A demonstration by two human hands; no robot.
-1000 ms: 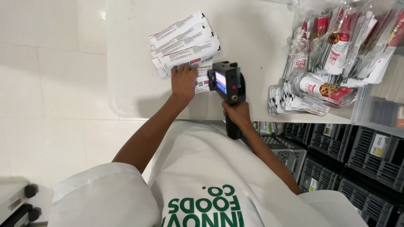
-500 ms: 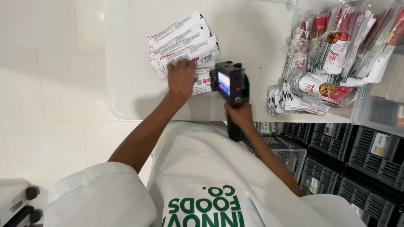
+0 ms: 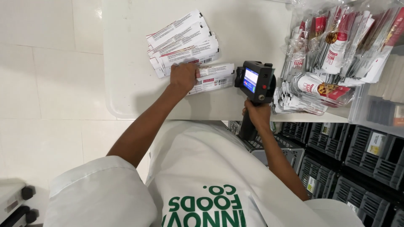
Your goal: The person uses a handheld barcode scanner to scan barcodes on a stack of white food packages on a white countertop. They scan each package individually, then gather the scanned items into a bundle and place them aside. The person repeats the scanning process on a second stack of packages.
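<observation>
The left hand presses flat on white sachets fanned on the counter; the right hand grips a handheld printer just beside them. A loosened press could let sachets slide, probably skewing any print.

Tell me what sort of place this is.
Probably a food-packing workstation. The right hand grips a black handheld printer with a small screen, the left hand presses flat white printed pouches on a white table, and clear-wrapped bundles of red-and-white packets lie beside them.
</observation>
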